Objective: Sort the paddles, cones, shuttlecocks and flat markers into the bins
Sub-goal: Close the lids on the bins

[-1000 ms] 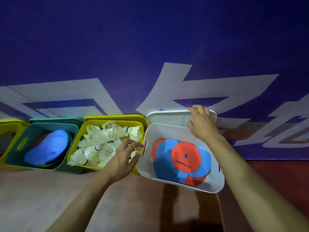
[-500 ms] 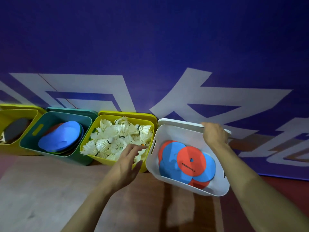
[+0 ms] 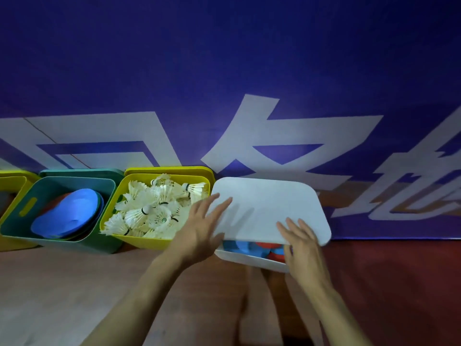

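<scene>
White lid [image 3: 269, 211] lay over white bin [image 3: 249, 258], flat markers [image 3: 262, 247] showing under its near edge. Left hand [image 3: 202, 228] and right hand [image 3: 303, 243] rested flat on it, fingers straight, gripping nothing. Lid looked thin, stiff, light, slick; best handled by its edges.

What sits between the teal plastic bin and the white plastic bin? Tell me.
In the head view, a yellow plastic bin heaped with white feather shuttlecocks stands between the teal plastic bin and the white plastic bin.
</scene>
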